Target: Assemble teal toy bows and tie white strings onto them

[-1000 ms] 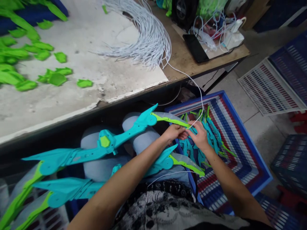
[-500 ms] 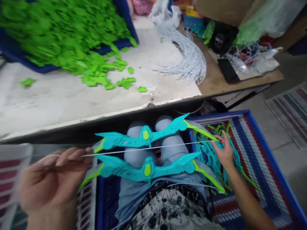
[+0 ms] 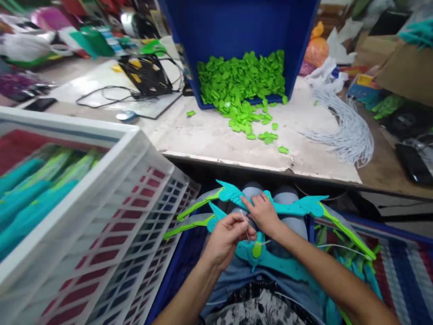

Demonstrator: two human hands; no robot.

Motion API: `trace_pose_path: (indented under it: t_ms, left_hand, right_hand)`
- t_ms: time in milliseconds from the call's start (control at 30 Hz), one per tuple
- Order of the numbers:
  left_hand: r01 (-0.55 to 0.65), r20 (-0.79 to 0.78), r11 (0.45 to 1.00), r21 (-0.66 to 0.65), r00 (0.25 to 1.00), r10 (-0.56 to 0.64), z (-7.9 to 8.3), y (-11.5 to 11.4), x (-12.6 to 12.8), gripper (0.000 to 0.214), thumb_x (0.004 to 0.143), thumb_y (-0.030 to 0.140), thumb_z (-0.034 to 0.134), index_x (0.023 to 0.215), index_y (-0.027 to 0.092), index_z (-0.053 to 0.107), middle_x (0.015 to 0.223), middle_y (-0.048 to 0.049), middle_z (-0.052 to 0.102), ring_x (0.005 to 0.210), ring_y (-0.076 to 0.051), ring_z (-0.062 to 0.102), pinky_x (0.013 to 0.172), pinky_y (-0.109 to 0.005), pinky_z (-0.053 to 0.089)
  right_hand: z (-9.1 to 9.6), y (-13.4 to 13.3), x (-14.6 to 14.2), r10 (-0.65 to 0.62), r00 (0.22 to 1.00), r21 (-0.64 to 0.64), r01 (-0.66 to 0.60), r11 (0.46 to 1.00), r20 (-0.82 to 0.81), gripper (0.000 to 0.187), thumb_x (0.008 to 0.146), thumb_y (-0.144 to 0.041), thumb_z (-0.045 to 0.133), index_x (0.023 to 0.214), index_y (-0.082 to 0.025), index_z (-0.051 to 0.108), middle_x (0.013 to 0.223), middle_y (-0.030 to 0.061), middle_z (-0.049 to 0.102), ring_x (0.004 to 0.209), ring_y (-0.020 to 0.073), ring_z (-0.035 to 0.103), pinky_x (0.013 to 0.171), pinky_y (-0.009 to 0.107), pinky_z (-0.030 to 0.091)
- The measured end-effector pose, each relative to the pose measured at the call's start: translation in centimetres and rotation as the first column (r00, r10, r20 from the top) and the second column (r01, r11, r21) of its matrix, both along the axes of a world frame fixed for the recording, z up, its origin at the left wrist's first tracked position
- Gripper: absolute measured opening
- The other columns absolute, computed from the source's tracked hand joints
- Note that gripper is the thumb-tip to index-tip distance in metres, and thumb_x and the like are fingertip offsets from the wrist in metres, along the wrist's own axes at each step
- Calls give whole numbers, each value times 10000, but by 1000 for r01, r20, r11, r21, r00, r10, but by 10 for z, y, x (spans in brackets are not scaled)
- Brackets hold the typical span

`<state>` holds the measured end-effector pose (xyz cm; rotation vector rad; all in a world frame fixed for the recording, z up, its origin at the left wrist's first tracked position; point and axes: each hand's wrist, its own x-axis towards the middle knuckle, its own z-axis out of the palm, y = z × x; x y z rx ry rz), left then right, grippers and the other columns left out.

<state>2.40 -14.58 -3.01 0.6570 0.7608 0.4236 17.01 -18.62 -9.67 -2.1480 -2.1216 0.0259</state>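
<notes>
Two turquoise toy bows with lime-green limbs lie across my lap, one behind the other. My left hand (image 3: 232,234) is closed in a pinch on a thin white string (image 3: 244,217), above the nearer toy bow (image 3: 270,262). Just beyond it, my right hand (image 3: 264,214) lies over the middle of the farther toy bow (image 3: 301,206), its fingers gripping the body. A white string also hangs from the farther bow's right limb. My forearms and hands hide part of the nearer bow.
A blue bin (image 3: 240,27) spills green plastic pieces (image 3: 243,81) onto the table. A bundle of white strings (image 3: 352,122) lies to its right. On the left stands a white crate (image 3: 115,158) holding finished-looking bows (image 3: 40,194). More bow parts lie in a blue-edged crate (image 3: 402,266) at right.
The view has swung left. My hands were wide apart, stretching the white string between them; now they are close together over the bows, and my right hand has moved onto the farther one.
</notes>
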Motion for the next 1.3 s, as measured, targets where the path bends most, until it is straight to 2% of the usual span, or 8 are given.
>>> trace_pose_path:
  t_ms: [100,233,400,533,700,867,1033,1300]
  left_hand:
    - [-26,24,1000,-2,999,26,0,6,-2,429,536,433,885,700,131,627,518,4,597,428,-80,499,507,-218,456]
    - [-245,8,969,28,970,244,-4,28,-12,436,512,455,875,683,127,642,464,63,437,424,-43,357,425,-174,319]
    - [-493,-145,794,355,810,568,-8,80,-32,430,502,478,828,718,128,702,459,54,457,433,-51,323,419,-191,233]
    - [-379,-188,661,647,762,620,-5,113,-40,323,615,441,732,751,148,738,580,0,617,522,-109,480,503,-232,366]
    - [-236,-216,563,792,754,620,-6,126,-38,287,703,416,644,760,153,742,740,-48,722,687,-192,629,650,-284,468]
    - [-200,-227,542,816,752,619,-7,129,-37,285,726,403,618,768,147,734,750,-53,726,691,-197,635,646,-283,470]
    - [-196,-223,542,817,760,611,-4,132,-35,269,739,398,612,749,146,707,730,-42,703,669,-170,601,637,-268,444]
    - [-269,-164,532,803,758,631,-7,125,-29,364,681,357,683,977,159,604,521,91,418,496,-93,411,524,-212,322]
  right_hand:
    - [6,18,12,-32,999,-167,28,986,-20,578,890,-188,525,1454,-192,397,952,128,681,909,261,622,920,429,449]
    - [20,16,54,-36,959,-297,-52,953,-283,618,853,-235,540,1454,-256,400,983,66,706,849,223,640,771,311,479]
    - [26,18,83,-162,790,-421,-131,898,-592,529,786,-313,562,1312,-263,590,799,-37,704,551,121,540,553,223,410]
    - [24,22,85,-170,743,-434,-177,883,-648,527,771,-355,574,1284,-241,618,909,-19,734,677,171,622,647,256,483]
    - [23,24,88,-169,714,-425,-196,883,-679,541,764,-371,599,1285,-226,619,1231,28,659,987,278,657,879,339,505]
    - [22,23,89,-192,716,-450,-187,873,-671,543,767,-346,590,1295,-224,610,1248,27,649,1002,280,655,909,356,496]
    - [22,22,86,-199,748,-463,-160,872,-633,540,771,-364,575,1297,-245,607,1117,11,713,841,240,680,772,321,534]
    - [20,3,72,-102,839,-390,-138,911,-534,480,864,-368,541,1340,-311,553,1149,25,702,962,253,685,834,345,532]
